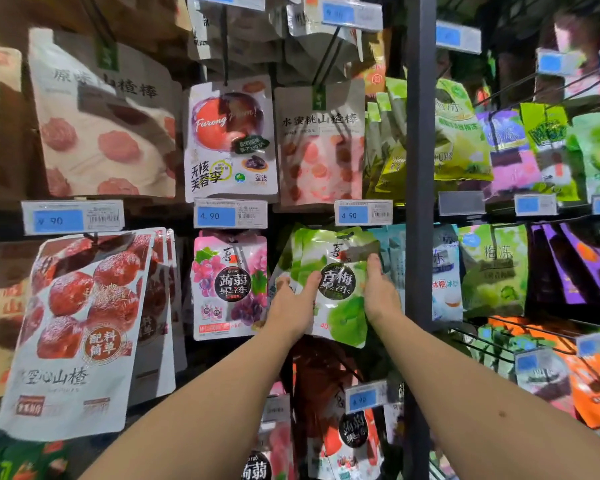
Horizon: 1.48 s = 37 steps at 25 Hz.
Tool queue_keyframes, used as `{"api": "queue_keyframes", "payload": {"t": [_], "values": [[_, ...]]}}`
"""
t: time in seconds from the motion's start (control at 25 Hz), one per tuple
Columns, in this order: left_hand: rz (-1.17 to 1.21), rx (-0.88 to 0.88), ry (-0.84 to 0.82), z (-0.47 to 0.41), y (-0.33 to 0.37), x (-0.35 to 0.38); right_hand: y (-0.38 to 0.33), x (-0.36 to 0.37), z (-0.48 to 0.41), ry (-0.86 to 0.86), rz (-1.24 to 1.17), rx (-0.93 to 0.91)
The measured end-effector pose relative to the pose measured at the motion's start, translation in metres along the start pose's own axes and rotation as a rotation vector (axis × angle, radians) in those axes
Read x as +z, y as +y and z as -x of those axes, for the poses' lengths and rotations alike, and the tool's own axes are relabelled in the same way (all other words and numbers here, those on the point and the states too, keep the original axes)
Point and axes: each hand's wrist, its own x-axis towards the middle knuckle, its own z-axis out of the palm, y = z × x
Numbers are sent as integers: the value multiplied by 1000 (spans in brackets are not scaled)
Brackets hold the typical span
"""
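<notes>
A green jelly pouch [340, 268] with a black round label hangs from a peg in the middle row of a shop display. My left hand [293, 304] holds its left edge, thumb lying across the front. My right hand [378, 292] holds its right edge, thumb up along the pouch front. More green pouches hang behind it on the same peg. The fingers of both hands are hidden behind the pouches.
A pink grape jelly pouch [230, 285] hangs just left, large red hawthorn bags [80, 327] further left. A dark upright post [419, 161] stands right of my right hand. Price tags [363, 213] stick out above the pegs. Further pouches hang below [355, 434].
</notes>
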Motion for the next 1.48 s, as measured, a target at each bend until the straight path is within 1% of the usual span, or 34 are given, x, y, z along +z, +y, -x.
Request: {"api": "queue_keyframes", "payload": {"t": [0.12,0.2,0.28,0.4,0.52,0.6,0.64,0.76,0.84,0.96,1.16,1.24,1.32,1.36,1.48], "values": [[6,-7,14,8,6,-2,-8,-4,33,87,34,-88],[23,-18,-1,13,8,-1,-7,-3,56,127,152,-145],[44,-26,-19,16,8,1,0,0,71,73,323,-174],[28,-31,-44,14,4,9,4,2,68,-5,411,-155],[0,-17,-113,12,0,19,6,-4,52,-43,441,-153],[-30,-32,-109,10,2,19,6,-9,47,-64,458,-173],[-49,-43,-63,5,4,16,7,-10,47,-60,468,-182],[-174,29,99,-13,10,4,6,-9,53,-34,501,-189],[-115,20,158,-30,15,0,7,-4,55,-37,487,-197],[14,-98,196,-50,24,2,9,-1,52,-31,460,-199],[-3,-158,148,-67,16,9,14,-1,45,-17,440,-204],[-60,-134,109,-64,11,12,14,-2,44,-24,441,-208],[-107,-57,47,-59,4,18,15,-2,43,-19,440,-216],[-94,-48,37,-57,-2,20,15,-2,44,-17,439,-220],[1,-128,57,-55,-21,19,15,0,46,-36,407,-201]]}}
